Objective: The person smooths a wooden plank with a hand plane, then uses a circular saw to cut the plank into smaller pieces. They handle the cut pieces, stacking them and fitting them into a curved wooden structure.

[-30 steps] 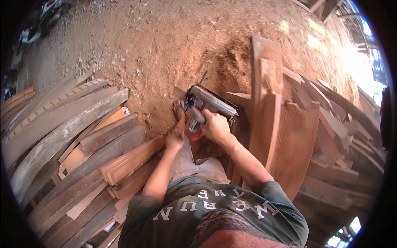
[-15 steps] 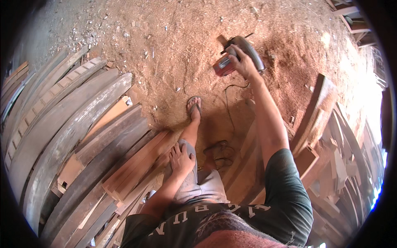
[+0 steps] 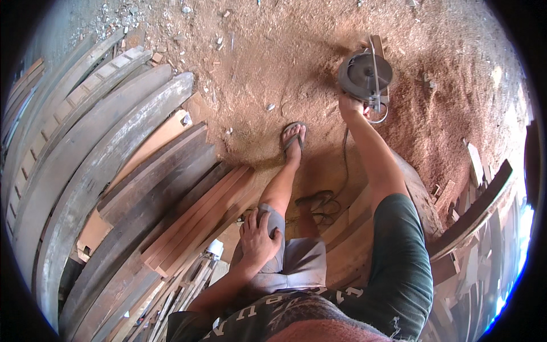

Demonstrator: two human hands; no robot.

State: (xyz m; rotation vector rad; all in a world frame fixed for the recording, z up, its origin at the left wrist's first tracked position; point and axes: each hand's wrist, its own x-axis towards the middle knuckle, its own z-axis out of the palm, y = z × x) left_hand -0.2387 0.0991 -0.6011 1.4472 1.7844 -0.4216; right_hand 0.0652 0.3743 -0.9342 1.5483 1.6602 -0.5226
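Observation:
My right hand [image 3: 351, 107] grips a circular saw [image 3: 360, 76], held out at arm's length over the sawdust. The saw's round, dark side and its flat metal base plate face up toward me; its handle is mostly hidden beneath. Down from the saw runs a dark power cord [image 3: 345, 151], which lies in loose coils on the ground by my feet. On my bent left knee rests my left hand [image 3: 260, 240], fingers spread and holding nothing.
Long curved timbers [image 3: 122, 165] are stacked at the left, beside reddish planks [image 3: 196, 219]. More boards and offcuts [image 3: 476, 228] lie at the right. Sawdust and wood chips cover the ground [image 3: 268, 62]. My sandalled foot [image 3: 294, 137] stands ahead of me.
The saw has moved right in view and been turned over, so its round side and base plate now show. My left hand stays on the knee.

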